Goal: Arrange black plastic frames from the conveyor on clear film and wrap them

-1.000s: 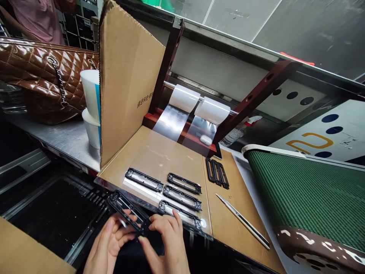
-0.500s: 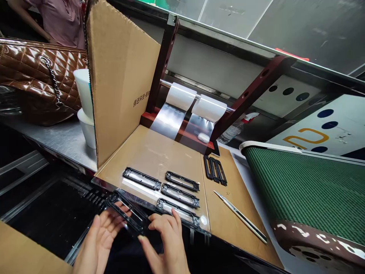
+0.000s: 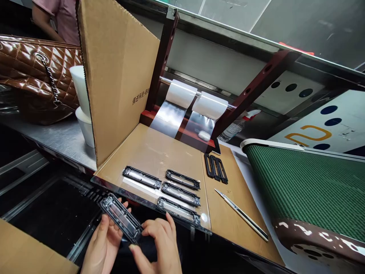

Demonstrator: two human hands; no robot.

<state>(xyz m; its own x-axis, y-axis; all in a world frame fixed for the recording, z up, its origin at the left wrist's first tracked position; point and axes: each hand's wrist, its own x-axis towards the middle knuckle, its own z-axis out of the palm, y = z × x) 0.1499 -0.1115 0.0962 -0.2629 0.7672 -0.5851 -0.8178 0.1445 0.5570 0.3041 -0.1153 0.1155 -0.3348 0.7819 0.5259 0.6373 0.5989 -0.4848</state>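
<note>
Off the near edge of the work board, a long black plastic frame with a clear window [image 3: 121, 219] is held tilted between both hands. My left hand [image 3: 102, 243] supports it from below and behind, thumb at its near side and fingertips showing past the far edge. At the frame's right end, my right hand [image 3: 159, 243] pinches it between thumb and curled fingers. Several similar black frames lie flat on the clear sheet, among them one at the left [image 3: 142, 177] and one nearest my right hand [image 3: 178, 210].
Thin black frames [image 3: 216, 168] and a white craft knife [image 3: 242, 214] lie on the cardboard at right. Two rolls of clear film [image 3: 181, 94] hang behind. An upright cardboard panel [image 3: 116, 76] stands left, a green conveyor belt [image 3: 308, 186] right. A person's arm [image 3: 47, 23] shows behind.
The held frame has moved slightly left and down, and its face has turned more toward me. My right hand has shifted left with it. The frames on the board have stayed put.
</note>
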